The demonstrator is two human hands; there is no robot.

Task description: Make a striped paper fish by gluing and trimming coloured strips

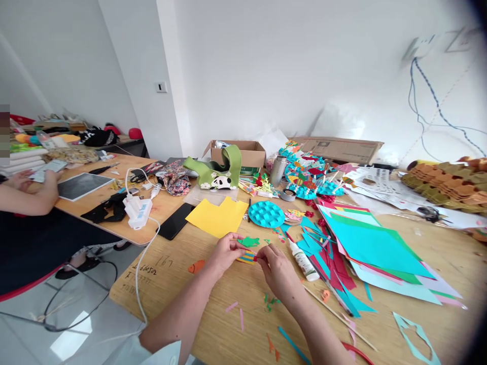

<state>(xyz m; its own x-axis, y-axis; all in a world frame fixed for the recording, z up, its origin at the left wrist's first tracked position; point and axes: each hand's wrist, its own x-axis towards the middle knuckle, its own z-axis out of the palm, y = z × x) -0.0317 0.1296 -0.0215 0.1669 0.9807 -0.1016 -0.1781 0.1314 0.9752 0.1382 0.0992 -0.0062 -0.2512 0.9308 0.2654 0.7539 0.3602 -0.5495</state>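
Observation:
Between my hands is a small paper cutout (pixel 247 257) with yellow and blue stripes and a red end. My left hand (pixel 229 249) is closed on its left side. At the red end the fingers of my right hand (pixel 276 264) are pinched together, gripping it. Just beyond lies a green paper fish (pixel 249 242). An orange paper fish (pixel 197 266) rests on the table left of my left forearm. A white glue bottle (pixel 303 260) lies on its side to the right of my right hand.
Colored paper sheets (pixel 380 243) and cut strips (pixel 335 271) cover the right side. A turquoise scalloped disc (pixel 266 214), yellow paper (pixel 218 217) and black phone (pixel 177 221) lie beyond my hands. A power strip (pixel 139 213) trails a cable. Another person's arm (pixel 28 197) is at far left.

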